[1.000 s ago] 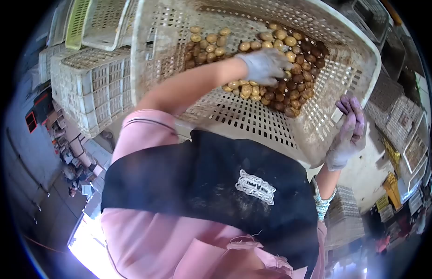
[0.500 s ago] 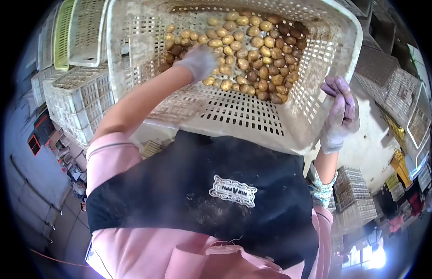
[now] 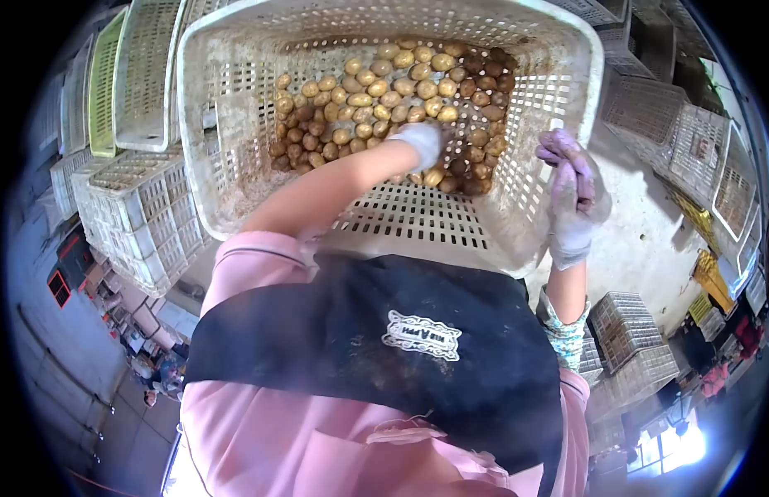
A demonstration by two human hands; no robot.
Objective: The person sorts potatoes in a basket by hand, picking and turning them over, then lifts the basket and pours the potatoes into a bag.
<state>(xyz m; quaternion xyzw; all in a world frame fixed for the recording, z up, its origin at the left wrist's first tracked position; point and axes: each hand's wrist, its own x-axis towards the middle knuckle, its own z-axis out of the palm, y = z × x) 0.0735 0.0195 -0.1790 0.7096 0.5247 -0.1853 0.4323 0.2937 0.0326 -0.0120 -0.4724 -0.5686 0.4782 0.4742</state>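
A large whitish plastic crate point(image 3: 194, 132) holds many small oval yellow and brown pieces point(image 3: 364, 99); they look like potatoes or eggs, but I cannot tell which. My left hand point(image 3: 424, 142), in a pale glove, reaches down among them right of the middle. Motion and the glove's back hide its fingers. Beside the crate's right wall, my right hand point(image 3: 577, 195) is raised in a thin glove with purplish fingers. Its fingers are bent and pressed together against the thumb, and nothing shows between them.
Stacked white crates point(image 3: 140, 219) stand on the left, with a green crate point(image 3: 107, 83) behind them. More crates point(image 3: 683, 141) are piled at the right, and another stack point(image 3: 629, 331) sits lower on the floor. My dark apron point(image 3: 360, 331) borders the crate's near side.
My left hand has swept from the left part of the crate to the right of its middle. Brown pieces it covered at the left now show. The whole view has shifted slightly.
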